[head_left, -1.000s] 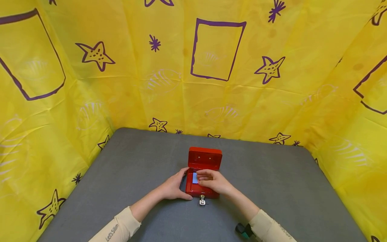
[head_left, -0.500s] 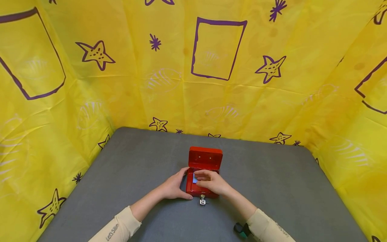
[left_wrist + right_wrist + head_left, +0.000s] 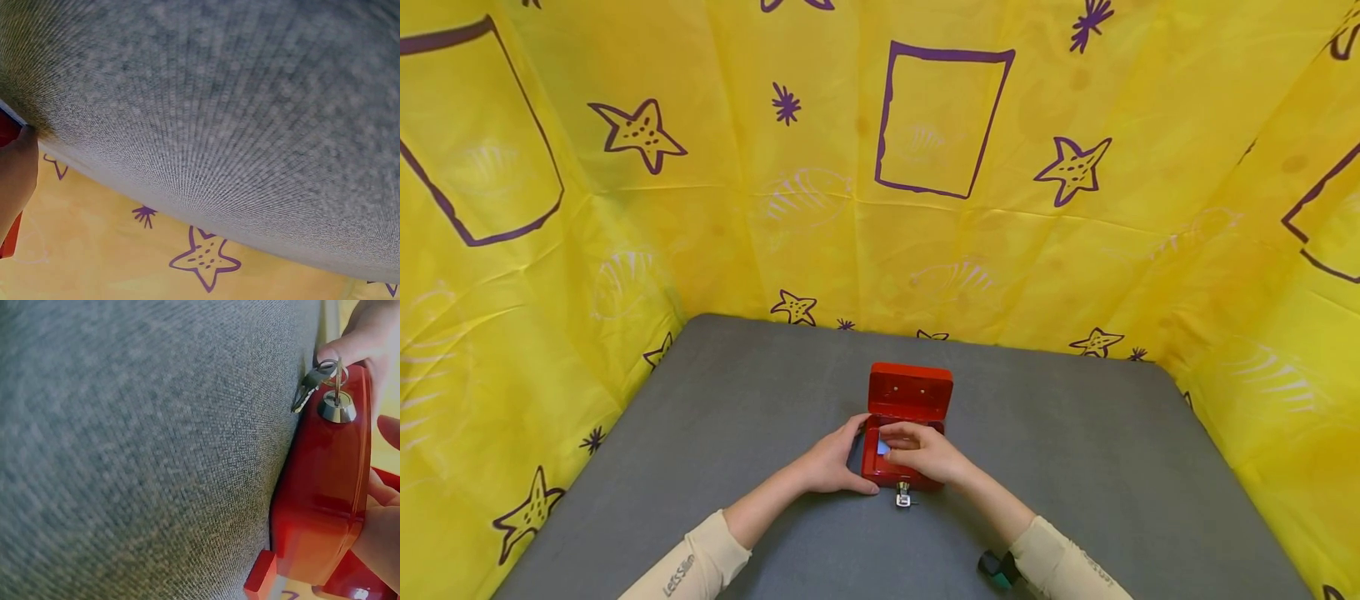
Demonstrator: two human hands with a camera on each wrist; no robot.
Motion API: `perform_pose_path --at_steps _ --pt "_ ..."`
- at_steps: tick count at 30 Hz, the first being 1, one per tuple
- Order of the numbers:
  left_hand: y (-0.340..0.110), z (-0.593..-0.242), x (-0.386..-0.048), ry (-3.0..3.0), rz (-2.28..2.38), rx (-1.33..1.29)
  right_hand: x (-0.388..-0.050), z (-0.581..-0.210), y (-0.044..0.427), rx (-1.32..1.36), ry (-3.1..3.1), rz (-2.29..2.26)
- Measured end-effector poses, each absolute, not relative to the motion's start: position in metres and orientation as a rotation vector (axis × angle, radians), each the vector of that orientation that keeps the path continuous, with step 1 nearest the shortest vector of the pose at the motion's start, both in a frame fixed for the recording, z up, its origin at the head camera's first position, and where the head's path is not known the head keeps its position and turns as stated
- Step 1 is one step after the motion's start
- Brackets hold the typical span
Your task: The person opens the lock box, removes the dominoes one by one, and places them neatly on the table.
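A small red cash box [image 3: 887,475] stands on the grey table, its lid [image 3: 910,392] raised at the back. Keys [image 3: 315,380] on a ring hang at the front lock [image 3: 337,409], one of them in it. My left hand [image 3: 833,460] grips the box's left side, thumb at the front corner and fingers toward the back. Inside the box lies a flat light-blue piece [image 3: 882,447], partly covered by my right hand [image 3: 925,450]. The right thumb and fingers are bent over it with a gap between them. Whether the fingertips touch the blue piece is hidden.
The grey table [image 3: 760,375] spreads around the box. A yellow cloth [image 3: 820,250] with purple starfish drawings hangs behind and at both sides. Beside the right sleeve shows a black and teal object [image 3: 997,570], partly hidden.
My right hand has shifted slightly left and covers more of the blue piece. The left hand and the cash box keep their places.
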State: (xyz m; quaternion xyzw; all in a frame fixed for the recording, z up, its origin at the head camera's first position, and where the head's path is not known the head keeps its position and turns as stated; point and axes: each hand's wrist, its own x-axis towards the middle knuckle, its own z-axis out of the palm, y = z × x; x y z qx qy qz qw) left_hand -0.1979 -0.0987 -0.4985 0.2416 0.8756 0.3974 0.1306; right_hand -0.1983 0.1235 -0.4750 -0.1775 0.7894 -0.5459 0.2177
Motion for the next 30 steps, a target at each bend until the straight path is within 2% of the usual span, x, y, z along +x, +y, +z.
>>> perform_pose_path --at_steps 30 --pt "-0.0997 -0.4999 -0.1990 2.558 1.176 0.754 -0.1945 -0.4747 0.1159 -0.531 2.050 -1.542"
